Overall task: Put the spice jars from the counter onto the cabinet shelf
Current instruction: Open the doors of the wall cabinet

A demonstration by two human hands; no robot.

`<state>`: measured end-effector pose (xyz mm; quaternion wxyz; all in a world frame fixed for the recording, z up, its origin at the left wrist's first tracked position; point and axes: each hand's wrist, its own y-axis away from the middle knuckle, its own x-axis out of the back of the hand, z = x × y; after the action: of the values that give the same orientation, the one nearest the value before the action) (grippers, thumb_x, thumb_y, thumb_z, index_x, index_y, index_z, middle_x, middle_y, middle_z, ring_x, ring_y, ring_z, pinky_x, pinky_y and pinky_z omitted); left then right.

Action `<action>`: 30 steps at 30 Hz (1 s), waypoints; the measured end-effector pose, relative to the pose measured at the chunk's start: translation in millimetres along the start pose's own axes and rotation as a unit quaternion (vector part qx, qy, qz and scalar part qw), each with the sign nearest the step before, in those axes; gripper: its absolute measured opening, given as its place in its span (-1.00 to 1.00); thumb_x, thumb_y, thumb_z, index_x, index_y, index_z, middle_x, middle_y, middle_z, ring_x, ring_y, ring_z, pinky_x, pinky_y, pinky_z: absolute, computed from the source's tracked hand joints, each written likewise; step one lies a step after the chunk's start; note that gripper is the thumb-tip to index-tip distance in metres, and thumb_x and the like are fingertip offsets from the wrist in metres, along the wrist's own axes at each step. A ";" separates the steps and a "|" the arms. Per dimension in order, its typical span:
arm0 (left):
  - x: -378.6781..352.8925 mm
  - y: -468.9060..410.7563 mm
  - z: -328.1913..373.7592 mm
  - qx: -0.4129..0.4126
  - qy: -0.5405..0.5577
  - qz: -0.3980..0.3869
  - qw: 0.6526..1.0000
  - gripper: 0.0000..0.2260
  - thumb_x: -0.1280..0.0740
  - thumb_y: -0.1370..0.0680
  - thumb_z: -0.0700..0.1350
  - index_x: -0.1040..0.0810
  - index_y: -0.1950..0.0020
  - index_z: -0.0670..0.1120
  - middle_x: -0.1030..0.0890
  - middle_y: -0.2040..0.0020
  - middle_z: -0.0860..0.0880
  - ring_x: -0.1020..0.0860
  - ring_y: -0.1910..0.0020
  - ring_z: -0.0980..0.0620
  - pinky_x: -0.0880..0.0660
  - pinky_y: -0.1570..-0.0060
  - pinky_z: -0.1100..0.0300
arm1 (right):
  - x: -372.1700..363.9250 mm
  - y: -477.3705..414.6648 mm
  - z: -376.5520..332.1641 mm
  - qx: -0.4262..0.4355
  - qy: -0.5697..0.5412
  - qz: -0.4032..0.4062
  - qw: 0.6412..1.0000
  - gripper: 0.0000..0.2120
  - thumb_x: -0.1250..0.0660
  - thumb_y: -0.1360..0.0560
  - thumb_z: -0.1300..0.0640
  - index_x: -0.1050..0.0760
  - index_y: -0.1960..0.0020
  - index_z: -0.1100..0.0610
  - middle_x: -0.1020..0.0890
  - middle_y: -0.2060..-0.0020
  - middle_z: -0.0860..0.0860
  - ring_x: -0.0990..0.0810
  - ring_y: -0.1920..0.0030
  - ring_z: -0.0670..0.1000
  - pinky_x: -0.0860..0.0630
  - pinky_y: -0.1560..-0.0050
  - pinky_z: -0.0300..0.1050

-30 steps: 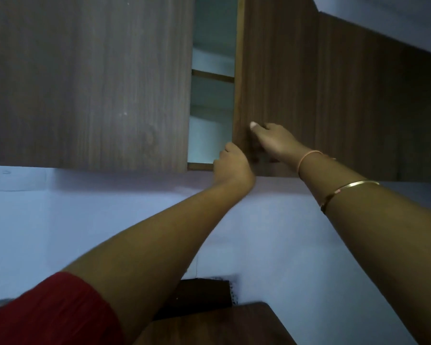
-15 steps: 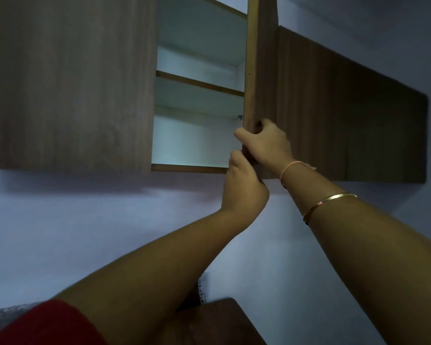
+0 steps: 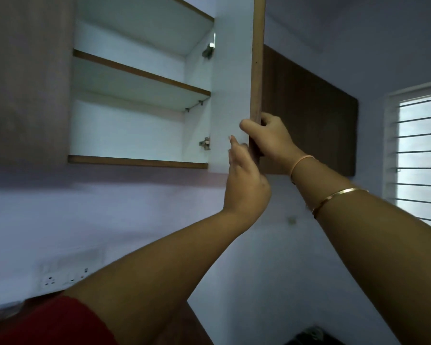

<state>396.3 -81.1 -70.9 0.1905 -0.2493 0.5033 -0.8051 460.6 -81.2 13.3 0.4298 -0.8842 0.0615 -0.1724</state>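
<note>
No readable text, labels, brands or numbers anywhere in view. The only candidate is the socket plate [image 3: 62, 278] on the wall at 7 o'clock. It is motion-blurred, so I can't tell whether it carries any marking.

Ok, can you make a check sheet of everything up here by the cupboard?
Surface: shelf seen from below; its top is hidden.
Job's things: cabinet open; jars not in view.
Clutter: nothing seen.
Hands: right hand grips the door edge; left hand touches the door's white inside with straight fingers.
Cables: nothing seen; a socket on the wall.
Surroundings: barred window at right.
</note>
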 end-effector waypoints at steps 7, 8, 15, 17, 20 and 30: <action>-72.5 -5.6 23.7 -0.022 -0.029 -0.006 0.999 -0.34 -0.21 -0.57 -0.30 0.14 -0.54 -0.19 -0.05 -0.55 -0.17 -0.14 -0.51 -0.15 -0.34 -0.39 -0.01 | 59.4 -3.6 31.6 -0.025 -0.004 0.006 1.000 -0.86 -0.28 -0.51 0.13 -0.41 0.18 0.17 -0.41 0.35 0.05 -0.40 0.34 -0.04 -0.36 0.36 -0.24; -82.2 -6.3 27.0 -0.024 -0.038 -0.003 0.999 -0.36 -0.21 -0.58 -0.28 0.12 -0.54 -0.20 -0.02 -0.56 -0.16 -0.09 -0.53 -0.16 -0.30 -0.41 -0.01 | 67.1 -4.2 37.2 -0.028 -0.009 0.008 1.000 -0.86 -0.28 -0.52 0.13 -0.44 0.12 0.21 -0.44 0.30 0.12 -0.42 0.29 0.02 -0.38 0.33 -0.20; -152.9 -12.3 37.6 -0.050 -0.114 0.040 0.991 -0.35 -0.38 -0.48 -0.27 -0.01 -0.37 -0.07 -0.15 -0.50 -0.31 -0.20 -0.45 -0.35 -0.32 -0.33 -0.09 | 111.8 -15.2 72.2 -0.055 0.008 0.033 0.998 -0.72 -0.26 -0.55 0.14 -0.46 -0.17 0.31 -0.59 -0.10 0.23 -0.60 -0.09 0.19 -0.57 -0.12 0.05; -168.6 -14.4 37.7 -0.048 -0.131 0.044 0.989 -0.34 -0.42 -0.44 -0.27 -0.09 -0.39 -0.15 -0.20 -0.48 -0.33 -0.24 -0.42 -0.37 -0.36 -0.29 -0.11 | 120.6 -18.7 80.7 -0.066 0.006 0.028 0.997 -0.79 -0.24 -0.56 0.13 -0.43 -0.14 0.22 -0.59 -0.03 0.13 -0.60 -0.07 0.13 -0.59 -0.09 0.00; -186.4 -17.4 41.7 -0.054 -0.150 -0.003 0.987 -0.43 -0.27 -0.55 -0.29 -0.09 -0.50 -0.26 0.02 -0.53 -0.30 -0.02 -0.50 -0.35 -0.18 -0.42 -0.10 | 132.9 -25.5 93.7 -0.094 -0.008 0.027 0.995 -0.80 -0.22 -0.57 0.14 -0.38 -0.17 0.15 -0.56 -0.04 0.04 -0.56 -0.08 0.06 -0.57 -0.09 -0.08; -221.7 -25.3 50.5 -0.054 -0.225 -0.049 0.972 -0.44 -0.18 -0.60 -0.23 -0.01 -0.52 -0.29 0.06 -0.51 -0.38 0.01 -0.48 -0.41 -0.07 -0.45 -0.10 | 154.8 -38.3 117.8 -0.131 -0.019 0.041 0.990 -0.67 -0.20 -0.59 0.13 -0.32 -0.33 0.18 -0.51 -0.08 0.03 -0.53 -0.12 0.06 -0.53 -0.19 -0.02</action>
<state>602.9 17.1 -75.9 0.2454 -0.4586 0.4770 -0.7084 645.7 -10.0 14.9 0.3183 -0.9327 0.1115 -0.1277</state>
